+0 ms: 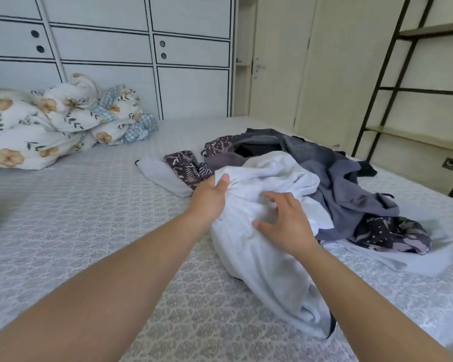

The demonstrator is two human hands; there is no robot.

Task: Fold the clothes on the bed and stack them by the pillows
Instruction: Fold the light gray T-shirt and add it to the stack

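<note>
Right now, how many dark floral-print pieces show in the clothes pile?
3: one left of the white garment, one at the pile's back, one at its right edge. Some may be one garment; others may be buried.

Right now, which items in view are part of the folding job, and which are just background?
Job:
white garment, gripped by left hand, right hand resting on it
grey clothes
dark patterned clothes
floral pillows, the stacking spot
bed

Background:
wall cabinets
door
ladder shelf
</note>
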